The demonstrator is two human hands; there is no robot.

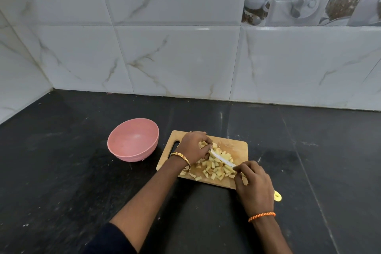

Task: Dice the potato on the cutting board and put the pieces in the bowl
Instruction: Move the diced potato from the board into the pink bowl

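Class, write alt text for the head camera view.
Two hands dice potato pieces on a wooden cutting board: the right hand holds a knife, the left hand steadies potato. An empty pink bowl sits left.

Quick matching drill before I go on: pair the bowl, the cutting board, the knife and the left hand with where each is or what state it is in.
Things:
1. round pink plastic bowl
2. rectangular wooden cutting board
3. white-bladed knife with yellow handle
4. left hand

States:
A. gripped by the right hand
B. empty, left of the board
C. holds potato at the blade
D. strewn with diced potato pieces

Pairs: 1-B, 2-D, 3-A, 4-C
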